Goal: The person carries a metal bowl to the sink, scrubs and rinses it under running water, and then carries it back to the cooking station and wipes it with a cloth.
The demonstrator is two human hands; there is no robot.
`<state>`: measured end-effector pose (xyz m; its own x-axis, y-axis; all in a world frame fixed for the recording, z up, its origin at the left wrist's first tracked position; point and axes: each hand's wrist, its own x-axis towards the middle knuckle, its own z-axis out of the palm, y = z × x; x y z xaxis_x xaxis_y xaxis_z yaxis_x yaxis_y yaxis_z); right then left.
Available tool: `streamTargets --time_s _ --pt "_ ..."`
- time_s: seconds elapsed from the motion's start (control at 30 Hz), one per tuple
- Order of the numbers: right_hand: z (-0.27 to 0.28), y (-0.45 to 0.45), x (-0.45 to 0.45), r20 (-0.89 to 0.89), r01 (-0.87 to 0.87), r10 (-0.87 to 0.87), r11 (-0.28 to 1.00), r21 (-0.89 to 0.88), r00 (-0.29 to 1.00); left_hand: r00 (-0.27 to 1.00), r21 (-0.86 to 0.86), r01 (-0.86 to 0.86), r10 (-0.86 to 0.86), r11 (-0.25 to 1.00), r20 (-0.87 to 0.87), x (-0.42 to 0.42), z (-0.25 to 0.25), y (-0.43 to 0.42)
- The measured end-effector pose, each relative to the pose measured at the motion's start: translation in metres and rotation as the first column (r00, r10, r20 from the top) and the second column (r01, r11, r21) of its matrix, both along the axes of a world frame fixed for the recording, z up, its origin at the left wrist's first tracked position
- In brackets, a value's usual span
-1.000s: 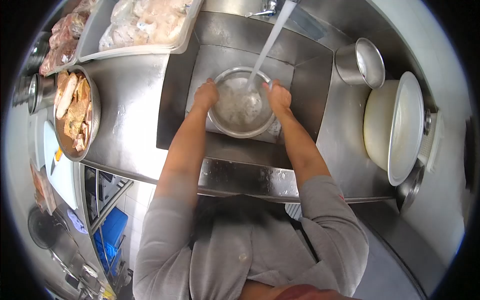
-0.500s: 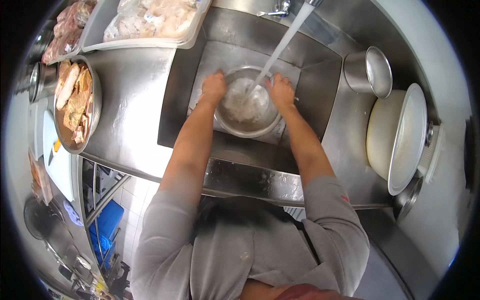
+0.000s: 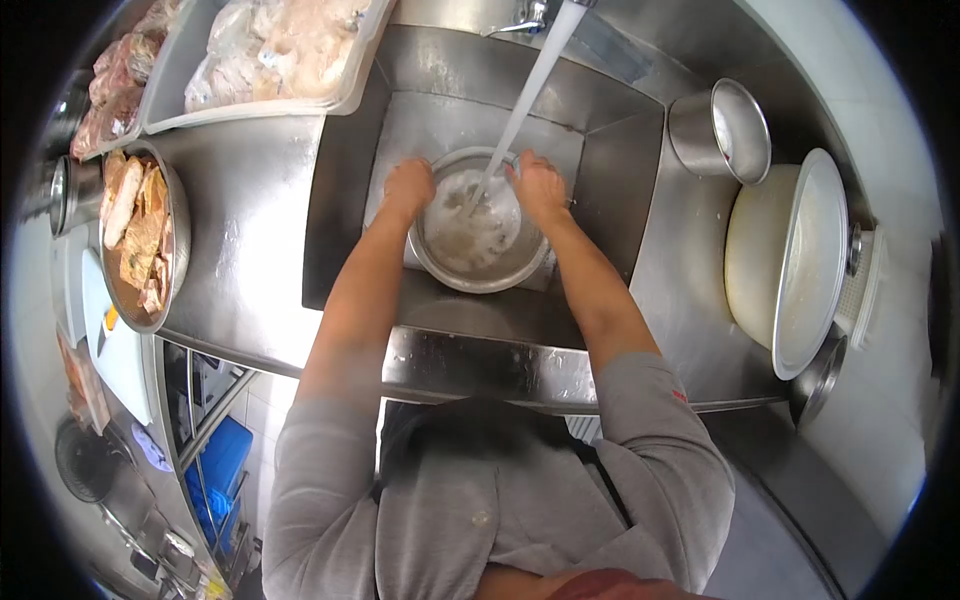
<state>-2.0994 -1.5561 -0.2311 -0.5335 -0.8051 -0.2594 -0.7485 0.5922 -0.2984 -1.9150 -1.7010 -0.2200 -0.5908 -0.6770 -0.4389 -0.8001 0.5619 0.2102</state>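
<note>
A round metal bowl (image 3: 480, 280) sits in the steel sink (image 3: 400, 125), holding cloudy, foamy water. A stream from the tap (image 3: 580, 3) pours into it. On the bowl's left rim my left hand (image 3: 409, 187) is closed, its fingers curled round the edge. My right hand (image 3: 539, 185) grips the opposite rim at the upper right, thumb toward the inside. Whatever lies under the foam cannot be made out.
Left of the sink stand a bowl of meat pieces (image 3: 178, 235) and a plastic tub (image 3: 345, 100) of bagged food. A steel pot (image 3: 690, 135) and a large pale basin (image 3: 755, 250) are on the right. A knife lies on a cutting board (image 3: 125, 350) at far left.
The view has shifted slightly. Both hands stay at the bowl's rim, and the bowl has moved a little toward me in the sink. The water looks foamier.
</note>
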Motion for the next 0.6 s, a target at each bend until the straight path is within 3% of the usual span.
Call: streamTargets --time_s 0.07,0.17,0.2,0.27,0.33,0.4,0.5,0.6 --pt "-0.017 -0.015 0.007 -0.040 -0.106 0.102 0.990 -0.090 0.994 0.998 0.018 0.061 -0.061 0.998 0.018 -0.006 0.024 0.007" --pt "-0.061 -0.071 0.023 -0.102 -0.278 0.264 0.946 -0.165 0.959 0.995 -0.026 0.078 -0.076 0.997 0.062 -0.018 0.013 -0.003" --pt "-0.062 -0.062 0.021 -0.051 -0.215 0.209 0.963 -0.165 0.977 0.998 -0.018 0.043 -0.042 0.999 0.049 -0.015 0.009 -0.003" --pt "-0.011 -0.036 0.014 0.047 -0.096 0.105 0.983 -0.156 0.993 0.999 -0.005 -0.039 0.039 0.999 0.023 -0.001 0.010 -0.004" --pt "0.023 0.000 0.008 0.107 0.248 -0.263 0.959 0.138 0.959 0.995 0.036 -0.104 0.104 0.994 0.006 0.007 -0.005 -0.001" --pt "0.012 0.039 0.012 0.100 0.374 -0.392 0.913 0.161 0.915 0.988 0.073 -0.156 0.157 0.985 -0.003 0.008 -0.010 0.006" --pt "-0.005 0.038 0.015 0.021 0.372 -0.376 0.923 0.103 0.926 0.982 0.092 -0.185 0.186 0.978 -0.005 0.007 -0.010 0.004" --pt "-0.022 -0.008 0.019 -0.162 0.062 -0.083 0.989 -0.134 0.983 0.994 0.067 -0.100 0.102 0.993 -0.029 0.009 -0.016 -0.005"
